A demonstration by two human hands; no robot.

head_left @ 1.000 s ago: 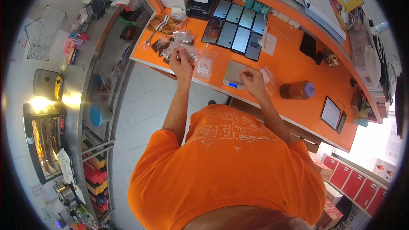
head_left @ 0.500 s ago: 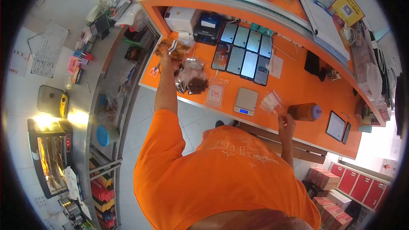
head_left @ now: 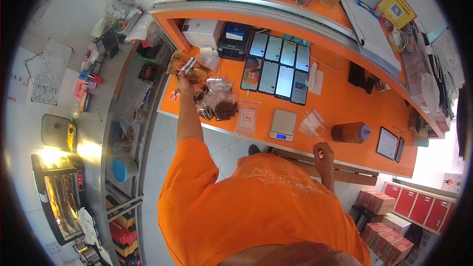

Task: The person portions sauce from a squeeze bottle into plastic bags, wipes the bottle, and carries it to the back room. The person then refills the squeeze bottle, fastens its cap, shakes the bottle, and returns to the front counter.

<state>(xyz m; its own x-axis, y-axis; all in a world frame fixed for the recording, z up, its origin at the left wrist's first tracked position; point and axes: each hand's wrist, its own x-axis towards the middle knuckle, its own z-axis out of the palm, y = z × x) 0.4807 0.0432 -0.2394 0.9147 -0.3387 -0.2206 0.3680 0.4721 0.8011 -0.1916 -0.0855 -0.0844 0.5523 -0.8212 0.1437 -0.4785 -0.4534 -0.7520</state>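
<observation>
My left hand (head_left: 183,83) reaches to the back left of the orange counter, its fingers closed on the end of silver tongs (head_left: 187,65). These tongs lie over a clear bag of brown food (head_left: 196,74). Close to the counter's front edge is my right hand (head_left: 323,155), fingers curled; what it holds, if anything, is too small to tell. Small dark-filled packets (head_left: 225,110) are heaped right of my left forearm. A flat clear bag with a printed label (head_left: 246,119) lies beside a digital scale (head_left: 283,124). Small clear bags (head_left: 312,123) lie above my right hand.
Several lit phones (head_left: 284,81) stand in two rows behind the scale. A black printer (head_left: 233,41) is at the back. Toward the right are a brown bottle (head_left: 349,132) and a tablet (head_left: 387,143). Pink-handled scissors (head_left: 174,96) lie at the left edge.
My left hand has left the packets and moved back left to the tongs. My right hand has moved from above the scale to the front edge, right of the small bags.
</observation>
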